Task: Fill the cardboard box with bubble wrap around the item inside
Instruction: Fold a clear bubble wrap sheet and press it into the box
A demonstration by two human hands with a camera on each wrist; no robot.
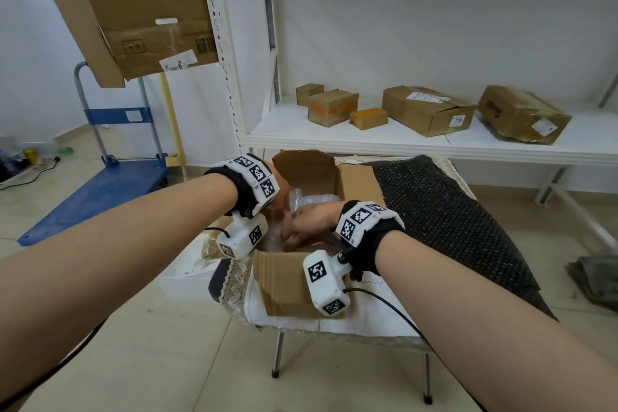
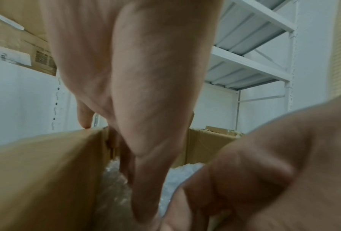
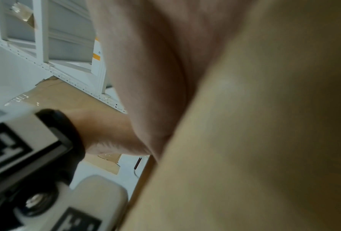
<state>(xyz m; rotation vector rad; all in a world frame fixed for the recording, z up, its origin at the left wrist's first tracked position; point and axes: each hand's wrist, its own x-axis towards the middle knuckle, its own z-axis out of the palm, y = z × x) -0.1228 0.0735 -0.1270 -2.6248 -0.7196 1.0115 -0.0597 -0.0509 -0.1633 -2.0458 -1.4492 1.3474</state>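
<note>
Cardboard box (image 1: 287, 281): matt brown corrugated paper, raw edges. Bubble wrap (image 1: 309, 201) inside: clear glossy plastic, crinkled. Worktop cloth (image 1: 364, 321): white woven, lace trim; dark knobbly mat (image 1: 444, 221). Shelf (image 1: 368, 140): smooth white painted metal. Floor tiles (image 1: 167, 361) slightly glossy.

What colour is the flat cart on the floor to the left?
Blue: the cart has a blue deck and a grey handle frame, seen best in the head view.

Brown cardboard box (image 1: 287, 281); clear bubble wrap (image 1: 312, 201); blue cart (image 1: 97, 191).
</note>
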